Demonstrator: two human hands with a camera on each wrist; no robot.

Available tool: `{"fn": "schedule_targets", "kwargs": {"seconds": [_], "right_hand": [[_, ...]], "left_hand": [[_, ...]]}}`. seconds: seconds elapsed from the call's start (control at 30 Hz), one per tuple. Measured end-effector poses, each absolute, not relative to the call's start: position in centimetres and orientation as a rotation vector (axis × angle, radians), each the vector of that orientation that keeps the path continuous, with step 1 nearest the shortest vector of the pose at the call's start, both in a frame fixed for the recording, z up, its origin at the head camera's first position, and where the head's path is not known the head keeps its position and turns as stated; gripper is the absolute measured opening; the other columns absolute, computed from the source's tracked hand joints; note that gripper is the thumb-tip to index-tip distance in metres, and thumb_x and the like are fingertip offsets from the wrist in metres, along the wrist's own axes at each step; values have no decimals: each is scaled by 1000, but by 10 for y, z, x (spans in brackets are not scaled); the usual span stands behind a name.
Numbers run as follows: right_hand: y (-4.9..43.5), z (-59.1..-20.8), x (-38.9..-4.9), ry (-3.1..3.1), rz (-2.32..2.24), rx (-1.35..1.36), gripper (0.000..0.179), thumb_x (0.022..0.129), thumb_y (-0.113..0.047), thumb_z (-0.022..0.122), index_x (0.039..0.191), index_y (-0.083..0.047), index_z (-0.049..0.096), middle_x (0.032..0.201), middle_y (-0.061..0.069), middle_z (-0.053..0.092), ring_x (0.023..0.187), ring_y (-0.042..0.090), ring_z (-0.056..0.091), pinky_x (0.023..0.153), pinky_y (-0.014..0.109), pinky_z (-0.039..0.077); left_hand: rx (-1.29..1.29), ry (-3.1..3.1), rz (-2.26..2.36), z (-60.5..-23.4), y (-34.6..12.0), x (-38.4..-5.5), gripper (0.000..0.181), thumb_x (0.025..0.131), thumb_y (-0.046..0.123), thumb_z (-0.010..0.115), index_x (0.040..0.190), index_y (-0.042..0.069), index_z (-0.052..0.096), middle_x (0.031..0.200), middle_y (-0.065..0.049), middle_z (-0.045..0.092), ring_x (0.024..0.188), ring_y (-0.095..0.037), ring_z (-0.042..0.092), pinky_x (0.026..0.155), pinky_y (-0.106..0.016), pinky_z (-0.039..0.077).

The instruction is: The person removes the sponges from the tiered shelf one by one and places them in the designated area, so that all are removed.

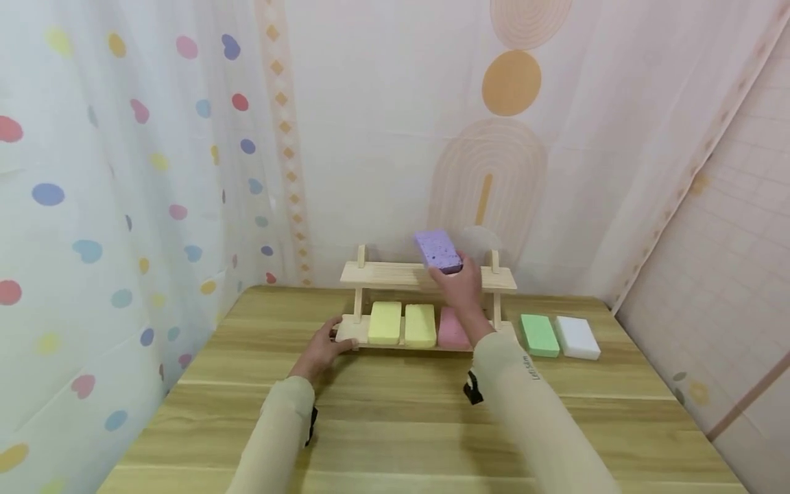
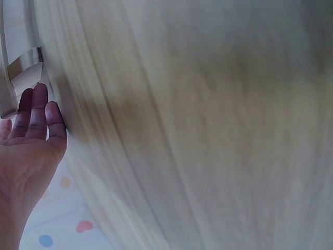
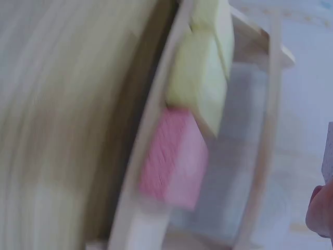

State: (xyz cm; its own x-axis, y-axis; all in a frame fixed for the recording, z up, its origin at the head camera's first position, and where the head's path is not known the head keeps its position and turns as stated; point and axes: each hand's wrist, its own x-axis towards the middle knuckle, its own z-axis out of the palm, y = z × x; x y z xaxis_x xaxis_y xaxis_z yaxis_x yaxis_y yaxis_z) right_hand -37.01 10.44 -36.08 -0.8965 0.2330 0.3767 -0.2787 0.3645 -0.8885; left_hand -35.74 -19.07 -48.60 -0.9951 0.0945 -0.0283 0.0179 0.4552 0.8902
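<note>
My right hand (image 1: 464,283) grips a purple sponge (image 1: 437,248) by its lower right end, tilted above the upper board of a two-tier wooden rack (image 1: 395,276). In the right wrist view only a finger (image 3: 318,211) and a sliver of the sponge (image 3: 328,161) show at the edge. My left hand (image 1: 324,348) holds the left end of the rack's lower board, thumb at the front edge. The left wrist view shows that hand (image 2: 31,140) from the palm side, against the rack. On the lower board sit two yellow sponges (image 1: 385,322) and a pink sponge (image 3: 174,159), partly behind my right forearm in the head view.
Right of the rack, a green sponge (image 1: 540,335) and a white sponge (image 1: 577,337) lie on the wood-grain table (image 1: 395,425). A patterned curtain (image 1: 382,137) hangs close behind the rack, and a dotted one (image 1: 123,206) runs along the left.
</note>
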Motion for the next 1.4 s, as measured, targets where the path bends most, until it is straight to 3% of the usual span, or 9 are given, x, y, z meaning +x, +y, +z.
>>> {"fn": "schedule_targets", "kwargs": {"seconds": [0.43, 0.6, 0.9, 1.07, 1.2, 1.3, 1.4], "right_hand": [[227, -326, -363, -2121, 1507, -91, 80, 84, -23, 77, 148, 2, 38, 142, 22, 42, 123, 31, 48, 102, 40, 43], [282, -330, -354, -2130, 1422, -224, 79, 86, -28, 74, 149, 2, 38, 145, 24, 40, 129, 33, 43, 108, 43, 35], [348, -363, -335, -2270, 1343, -424, 80, 91, -31, 65, 153, 3, 28, 150, 29, 30, 135, 41, 30, 112, 52, 25], [374, -393, -324, -2369, 1345, -476, 79, 95, -32, 62, 150, 11, 27, 148, 34, 34, 132, 44, 36, 108, 53, 31], [383, -414, -316, -2388, 1326, -468, 71, 95, -27, 63, 144, 16, 35, 141, 35, 43, 124, 40, 45, 96, 43, 40], [386, -429, -312, -2390, 1330, -493, 69, 95, -25, 63, 141, 18, 37, 138, 37, 45, 121, 40, 46, 91, 37, 39], [386, -440, -311, -2383, 1353, -530, 69, 95, -24, 62, 141, 19, 35, 138, 39, 43, 122, 42, 44, 97, 43, 38]], "left_hand": [[59, 2628, 1562, -487, -208, -357, 79, 94, 32, 70, 155, 7, 26, 143, -29, 41, 129, -43, 42, 105, -58, 34], [45, 2627, 1547, -486, -212, -355, 80, 94, 34, 70, 156, 8, 25, 143, -29, 41, 129, -42, 42, 106, -57, 33], [48, 2625, 1580, -484, -222, -355, 81, 92, 31, 73, 154, 6, 27, 138, -29, 46, 125, -41, 46, 105, -55, 35], [31, 2615, 1585, -486, -220, -354, 81, 92, 30, 74, 154, 6, 28, 138, -29, 47, 125, -40, 47, 106, -54, 35], [40, 2617, 1582, -487, -221, -354, 81, 93, 31, 72, 154, 6, 27, 138, -29, 46, 124, -40, 47, 105, -55, 35], [36, 2618, 1575, -487, -223, -353, 80, 93, 31, 72, 154, 6, 26, 138, -29, 45, 124, -40, 47, 105, -56, 35], [23, 2639, 1556, -487, -226, -352, 80, 93, 33, 72, 154, 7, 27, 137, -29, 46, 123, -39, 47, 104, -56, 35]]}}
